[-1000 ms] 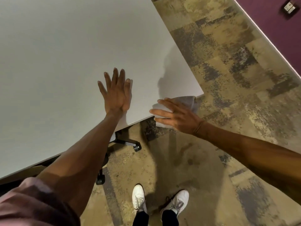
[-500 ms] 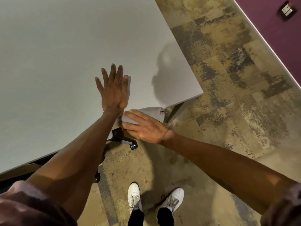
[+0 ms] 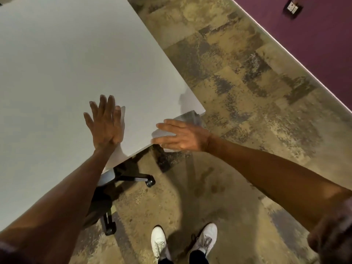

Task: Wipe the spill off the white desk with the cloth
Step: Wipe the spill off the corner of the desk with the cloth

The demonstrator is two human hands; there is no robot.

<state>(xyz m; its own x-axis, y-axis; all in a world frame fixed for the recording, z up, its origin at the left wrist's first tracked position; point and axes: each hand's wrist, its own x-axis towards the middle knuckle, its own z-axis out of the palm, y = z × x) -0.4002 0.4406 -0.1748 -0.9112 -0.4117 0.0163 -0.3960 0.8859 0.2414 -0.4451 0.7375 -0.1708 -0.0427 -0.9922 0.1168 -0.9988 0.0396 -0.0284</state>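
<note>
The white desk (image 3: 66, 63) fills the upper left, and its near right corner points toward the floor. My left hand (image 3: 104, 122) lies flat on the desk near the front edge, fingers spread, holding nothing. My right hand (image 3: 182, 136) presses flat on a grey cloth (image 3: 188, 116) at the desk's front edge, close to the right corner. Part of the cloth hangs past the edge. I cannot make out a spill on the desk surface.
A black chair base with castors (image 3: 150, 182) sits under the desk's front edge. My white shoes (image 3: 160, 242) stand on patterned brown carpet (image 3: 238, 82). A purple wall (image 3: 314, 44) with a socket plate (image 3: 292, 7) runs along the upper right.
My right hand slid the cloth left along the front edge toward my left hand, then back right toward the corner. My left hand stayed flat on the desk.
</note>
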